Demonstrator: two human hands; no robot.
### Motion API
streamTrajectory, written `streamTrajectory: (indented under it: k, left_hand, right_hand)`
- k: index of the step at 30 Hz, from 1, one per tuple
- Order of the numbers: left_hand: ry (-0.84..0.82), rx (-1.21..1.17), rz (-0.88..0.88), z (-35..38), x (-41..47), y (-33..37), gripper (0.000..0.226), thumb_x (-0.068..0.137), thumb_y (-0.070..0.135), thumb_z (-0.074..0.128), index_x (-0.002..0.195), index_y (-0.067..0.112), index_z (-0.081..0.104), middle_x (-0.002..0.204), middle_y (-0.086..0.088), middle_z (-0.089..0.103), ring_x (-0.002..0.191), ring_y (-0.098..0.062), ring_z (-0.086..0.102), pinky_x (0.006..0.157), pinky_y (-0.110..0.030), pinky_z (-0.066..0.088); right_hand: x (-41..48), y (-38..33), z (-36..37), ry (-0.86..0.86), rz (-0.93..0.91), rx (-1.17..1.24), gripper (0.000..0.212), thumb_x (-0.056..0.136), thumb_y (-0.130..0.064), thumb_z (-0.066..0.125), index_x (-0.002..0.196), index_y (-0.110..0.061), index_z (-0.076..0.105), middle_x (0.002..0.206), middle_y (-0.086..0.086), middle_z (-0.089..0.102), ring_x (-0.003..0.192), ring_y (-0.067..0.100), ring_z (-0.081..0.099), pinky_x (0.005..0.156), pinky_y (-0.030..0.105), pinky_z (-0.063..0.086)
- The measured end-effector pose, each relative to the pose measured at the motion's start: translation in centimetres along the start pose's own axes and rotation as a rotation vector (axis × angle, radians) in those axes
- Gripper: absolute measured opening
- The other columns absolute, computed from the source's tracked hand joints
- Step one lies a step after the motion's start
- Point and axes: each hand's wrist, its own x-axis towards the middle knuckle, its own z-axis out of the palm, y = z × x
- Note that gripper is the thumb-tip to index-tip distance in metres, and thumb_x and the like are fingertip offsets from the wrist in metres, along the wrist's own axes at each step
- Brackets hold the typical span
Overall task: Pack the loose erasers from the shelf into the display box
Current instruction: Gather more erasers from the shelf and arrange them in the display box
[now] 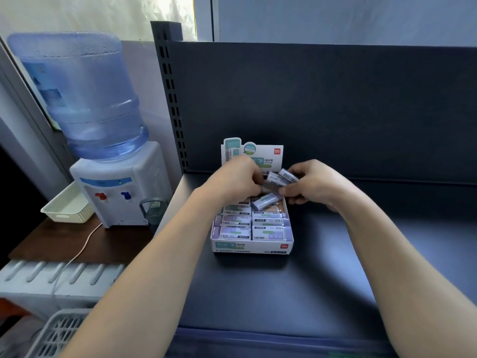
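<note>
A white display box [251,248] with an upright printed header card stands on the dark shelf [322,280]. Rows of wrapped purple and white erasers [269,232] fill its front part. Over the back of the box my left hand [238,180] and my right hand [313,186] meet, and together they grip a small bunch of loose erasers [281,178]. One more eraser [264,201] lies tilted on top of the packed rows just below my hands.
The shelf's dark back panel [335,107] rises behind the box, with a slotted upright post [171,99] at left. A water dispenser [113,156] and a white basket [67,206] stand on a brown table to the left.
</note>
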Motion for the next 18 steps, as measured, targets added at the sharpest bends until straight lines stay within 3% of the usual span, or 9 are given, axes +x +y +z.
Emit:
streamTrajectory:
  k: [3,6,16,18]
  left_hand:
    - [0.045,-0.234,-0.038,-0.6,-0.3,-0.7,0.011,0.079,0.014,0.072,0.089,0.017,0.076,0.079,0.01,0.068,0.073,-0.005,0.062,0.069,-0.02,0.05]
    - [0.069,-0.375,-0.035,-1.0,-0.3,-1.0,0.012,0.078,0.011,0.074,0.088,0.017,0.074,0.072,0.01,0.065,0.066,-0.003,0.058,0.065,-0.016,0.048]
    - [0.087,-0.48,-0.023,-0.1,-0.3,-1.1,0.016,0.075,0.005,0.076,0.083,0.017,0.069,0.078,0.004,0.067,0.069,-0.005,0.06,0.067,-0.015,0.051]
    - [0.082,-0.524,-0.022,-0.1,-0.4,-1.2,0.017,0.077,0.003,0.074,0.088,0.012,0.066,0.084,-0.001,0.068,0.073,-0.01,0.063,0.068,-0.021,0.054]
  right_hand:
    - [0.1,0.1,-0.2,0.021,-0.04,0.01,0.01,0.082,-0.002,0.069,0.089,-0.006,0.064,0.068,0.004,0.063,0.053,0.011,0.058,0.042,0.013,0.045]
    - [0.4,0.0,0.0,0.052,-0.115,0.018,0.01,0.083,-0.004,0.068,0.087,-0.012,0.062,0.066,0.002,0.063,0.052,0.01,0.057,0.045,0.015,0.045]
    - [0.6,0.4,0.1,-0.003,-0.127,-0.196,0.005,0.083,-0.009,0.069,0.087,-0.011,0.068,0.063,0.001,0.062,0.056,0.011,0.055,0.052,0.022,0.044]
    - [0.6,0.5,0.1,0.006,-0.125,-0.245,0.005,0.083,-0.012,0.069,0.088,-0.011,0.069,0.063,0.0,0.062,0.055,0.011,0.056,0.055,0.025,0.044]
